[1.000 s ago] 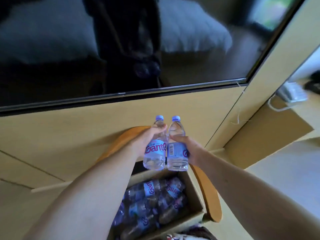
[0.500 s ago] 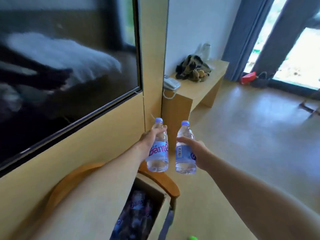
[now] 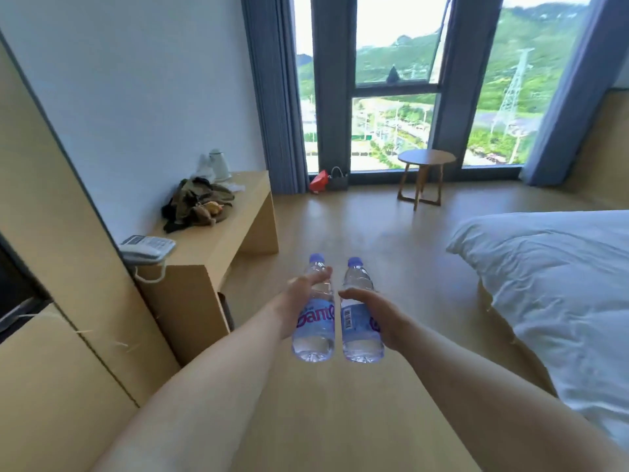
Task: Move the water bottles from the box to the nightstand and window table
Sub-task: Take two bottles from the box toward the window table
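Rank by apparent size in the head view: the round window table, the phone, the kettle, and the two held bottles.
1. Two bottles, left and right, look alike; nearness inflates them.
2. Round window table.
3. Phone.
4. Kettle, farther off, so true size unsure.

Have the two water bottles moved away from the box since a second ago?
Yes. Both bottles, then just above the box, now face the window table; the box is out of view.

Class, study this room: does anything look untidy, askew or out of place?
One thing stands out: a crumpled heap of clothing lies dumped on the wooden desk, between the telephone and the white kettle. Both water bottles are capped and upright in the hands; nothing looks spilled or damaged.
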Demonstrator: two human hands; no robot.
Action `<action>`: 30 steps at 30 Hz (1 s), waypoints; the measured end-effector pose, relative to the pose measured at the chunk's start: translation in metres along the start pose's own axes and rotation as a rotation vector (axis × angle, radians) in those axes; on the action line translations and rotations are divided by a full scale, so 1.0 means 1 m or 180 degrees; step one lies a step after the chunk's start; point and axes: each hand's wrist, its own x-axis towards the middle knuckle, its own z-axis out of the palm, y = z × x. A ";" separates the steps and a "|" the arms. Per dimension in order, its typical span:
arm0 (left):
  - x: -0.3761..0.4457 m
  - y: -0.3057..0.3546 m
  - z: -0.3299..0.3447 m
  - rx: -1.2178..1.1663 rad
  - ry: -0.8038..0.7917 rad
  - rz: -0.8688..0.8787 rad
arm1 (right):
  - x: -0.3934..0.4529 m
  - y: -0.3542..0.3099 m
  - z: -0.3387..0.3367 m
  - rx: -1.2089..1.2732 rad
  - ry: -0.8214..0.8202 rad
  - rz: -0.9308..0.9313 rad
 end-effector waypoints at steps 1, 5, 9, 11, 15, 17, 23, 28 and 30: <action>0.013 0.003 0.019 0.0010 -0.0068 -0.0019 | 0.003 -0.008 -0.020 0.0068 0.0044 -0.0022; 0.062 0.011 0.074 0.0107 -0.0386 -0.0193 | 0.016 -0.031 -0.089 0.0176 0.0340 -0.0094; 0.107 0.020 0.108 0.0286 -0.0435 -0.0354 | 0.036 -0.043 -0.141 0.0275 0.0683 -0.0092; 0.128 0.024 0.119 0.0341 -0.0458 -0.0398 | 0.048 -0.046 -0.159 0.0348 0.0776 -0.0039; 0.181 0.035 0.136 0.0396 -0.0507 -0.0497 | 0.083 -0.052 -0.183 0.0418 0.0928 -0.0039; 0.212 0.045 0.142 0.0389 -0.0532 -0.0472 | 0.107 -0.061 -0.193 0.0417 0.1000 -0.0073; 0.322 0.092 0.148 0.0488 -0.0796 -0.0416 | 0.201 -0.109 -0.222 0.0481 0.1237 -0.0225; 0.414 0.139 0.148 0.0616 -0.0911 -0.0261 | 0.276 -0.160 -0.239 0.0521 0.1483 -0.0299; 0.450 0.154 0.150 0.0620 -0.0984 -0.0272 | 0.300 -0.177 -0.248 0.0549 0.1572 -0.0303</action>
